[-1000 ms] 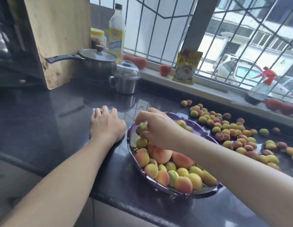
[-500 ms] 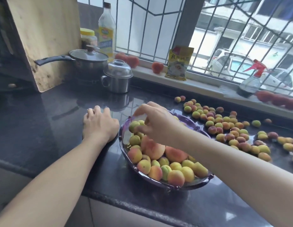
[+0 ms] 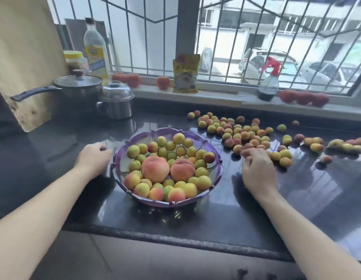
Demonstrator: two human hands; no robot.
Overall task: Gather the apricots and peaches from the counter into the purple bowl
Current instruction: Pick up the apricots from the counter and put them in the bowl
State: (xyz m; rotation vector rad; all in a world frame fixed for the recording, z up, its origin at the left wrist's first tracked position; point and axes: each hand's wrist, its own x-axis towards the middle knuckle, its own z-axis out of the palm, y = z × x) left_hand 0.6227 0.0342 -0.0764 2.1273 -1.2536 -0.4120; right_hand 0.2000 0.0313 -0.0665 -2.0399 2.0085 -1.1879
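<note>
The right hand (image 3: 257, 170) was closest to the loose apricots (image 3: 244, 134), fingers curled over the near ones just past its tips; whether it held any, I could not tell. The left hand (image 3: 93, 158) rested beside the purple bowl (image 3: 213, 152), fingers bent, holding nothing

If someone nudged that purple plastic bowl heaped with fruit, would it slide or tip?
The purple plastic bowl would probably slide: the dark stone counter looks glossy. Tipping seems unlikely, since it sits wide and low. Heaped small apricots near the rim might roll out.

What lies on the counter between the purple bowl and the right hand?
Nothing: the head view shows bare dark counter between the purple bowl and the right hand.
</note>
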